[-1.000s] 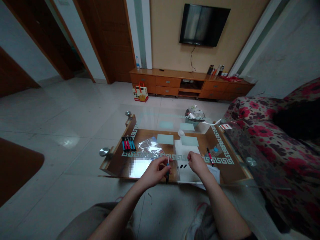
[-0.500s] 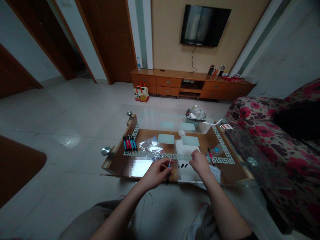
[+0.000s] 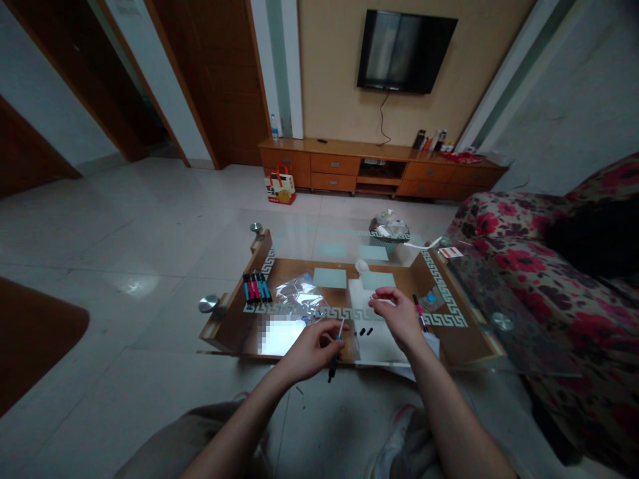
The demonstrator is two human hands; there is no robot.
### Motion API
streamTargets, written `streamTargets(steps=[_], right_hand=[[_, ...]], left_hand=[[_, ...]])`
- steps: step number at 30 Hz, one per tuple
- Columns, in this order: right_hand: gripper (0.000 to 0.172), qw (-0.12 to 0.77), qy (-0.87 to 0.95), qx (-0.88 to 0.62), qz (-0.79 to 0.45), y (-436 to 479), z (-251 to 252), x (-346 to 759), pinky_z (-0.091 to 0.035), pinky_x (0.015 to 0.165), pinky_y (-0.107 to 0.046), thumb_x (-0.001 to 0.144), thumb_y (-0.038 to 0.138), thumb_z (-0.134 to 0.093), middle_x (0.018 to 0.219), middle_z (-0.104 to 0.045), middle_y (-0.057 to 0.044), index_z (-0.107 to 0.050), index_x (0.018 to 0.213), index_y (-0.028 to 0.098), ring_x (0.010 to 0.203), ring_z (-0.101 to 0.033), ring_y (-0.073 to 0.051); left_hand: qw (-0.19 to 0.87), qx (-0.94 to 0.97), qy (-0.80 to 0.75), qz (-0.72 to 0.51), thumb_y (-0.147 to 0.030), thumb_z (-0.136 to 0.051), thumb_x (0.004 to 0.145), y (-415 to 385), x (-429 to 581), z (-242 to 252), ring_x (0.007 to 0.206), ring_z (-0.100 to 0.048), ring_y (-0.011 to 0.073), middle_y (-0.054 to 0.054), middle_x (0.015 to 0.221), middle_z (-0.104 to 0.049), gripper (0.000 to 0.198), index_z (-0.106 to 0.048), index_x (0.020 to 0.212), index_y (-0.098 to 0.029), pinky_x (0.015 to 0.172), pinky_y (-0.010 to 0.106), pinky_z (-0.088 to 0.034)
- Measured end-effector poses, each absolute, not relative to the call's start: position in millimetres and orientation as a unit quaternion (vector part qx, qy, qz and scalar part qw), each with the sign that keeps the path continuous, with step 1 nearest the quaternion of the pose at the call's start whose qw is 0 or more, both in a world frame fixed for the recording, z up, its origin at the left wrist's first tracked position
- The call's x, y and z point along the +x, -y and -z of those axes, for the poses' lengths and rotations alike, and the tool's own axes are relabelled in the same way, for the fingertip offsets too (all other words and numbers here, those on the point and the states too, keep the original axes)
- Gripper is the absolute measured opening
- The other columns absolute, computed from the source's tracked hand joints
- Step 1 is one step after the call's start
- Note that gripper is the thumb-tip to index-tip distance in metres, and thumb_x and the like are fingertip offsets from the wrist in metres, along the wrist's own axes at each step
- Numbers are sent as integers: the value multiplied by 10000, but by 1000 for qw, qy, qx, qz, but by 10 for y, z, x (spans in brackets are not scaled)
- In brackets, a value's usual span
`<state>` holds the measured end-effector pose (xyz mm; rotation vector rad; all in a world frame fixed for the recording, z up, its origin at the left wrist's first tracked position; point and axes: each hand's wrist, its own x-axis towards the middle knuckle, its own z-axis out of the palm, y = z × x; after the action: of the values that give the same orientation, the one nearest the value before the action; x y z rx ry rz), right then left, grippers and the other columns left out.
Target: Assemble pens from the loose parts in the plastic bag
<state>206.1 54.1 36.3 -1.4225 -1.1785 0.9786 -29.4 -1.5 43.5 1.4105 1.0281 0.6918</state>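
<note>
My left hand (image 3: 314, 346) is closed around a blue and black pen (image 3: 333, 362), held tilted over the front edge of the glass table. A thin white refill (image 3: 341, 327) sticks up from the pen's upper end. To its right, my right hand (image 3: 397, 316) is raised above the glass with thumb and fingertips together; what they pinch is too small to make out. Two small black pen parts (image 3: 366, 332) lie between the hands. A pink and black pen (image 3: 420, 313) is just beyond my right wrist.
Several blue and pink pens (image 3: 257, 288) lie in a row at the table's left. Clear plastic wrapping (image 3: 299, 293) and a bright white rectangle (image 3: 284, 334) are near my left hand. Behind the glass table (image 3: 279, 249) stands a filled waste basket (image 3: 389, 229); a flowered sofa (image 3: 524, 226) is at right.
My right hand has turned and lifted slightly away, its closed fingers now stretching to the left. The pen in my left hand has tilted a little, its lower end nearer to me.
</note>
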Motion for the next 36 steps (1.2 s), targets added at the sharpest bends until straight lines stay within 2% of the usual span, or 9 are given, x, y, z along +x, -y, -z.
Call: streamTargets(steps=[3,9,14,21,29,36], right_hand=[[383,510,447,-545,-493,-468,-410,1962,-510,728,-306,696,330,-767,1106,-695,-78,-681,1046,201,811,-646,-175],[426,490,428,-493,-577,-388,-424,1881,-514,772,-311,678,307,-804,995,-713,-63,-722,1083,204,841,-647,-175],[341,460,453,-494,-583,-359,-412,1834,-517,757,-339,672,366,-827,885,-729,-63,-748,949,182,778,-647,-185],[292,439,486,-482,-582,-353,-420,1813,-486,718,-307,698,391,-816,813,-718,-42,-741,891,185,746,-621,-166],[282,428,511,-491,-561,-339,-495,1811,-437,648,-277,712,404,-799,800,-709,-31,-741,878,183,696,-578,-144],[261,421,521,-471,-574,-309,-567,1781,-460,697,-284,723,403,-790,835,-721,-30,-739,873,194,743,-608,-155]], left_hand=[[584,620,-434,-296,-333,-630,863,18,-288,-409,710,-632,151,33,838,-641,375,-639,1205,-178,574,225,-474],[579,630,-435,-282,-318,-625,864,18,-287,-390,672,-625,138,29,832,-637,373,-647,1211,-182,554,214,-446],[578,628,-440,-279,-304,-628,852,30,-290,-398,684,-645,146,32,848,-649,374,-652,1208,-190,574,224,-461],[586,629,-431,-273,-292,-617,855,41,-290,-423,669,-647,134,33,879,-648,391,-644,1232,-192,559,213,-458],[586,634,-430,-264,-314,-622,853,43,-278,-461,648,-649,131,37,887,-650,416,-641,1246,-179,529,200,-452],[604,631,-418,-250,-331,-610,860,56,-274,-458,656,-680,167,52,844,-680,450,-620,1278,-166,517,212,-458]])
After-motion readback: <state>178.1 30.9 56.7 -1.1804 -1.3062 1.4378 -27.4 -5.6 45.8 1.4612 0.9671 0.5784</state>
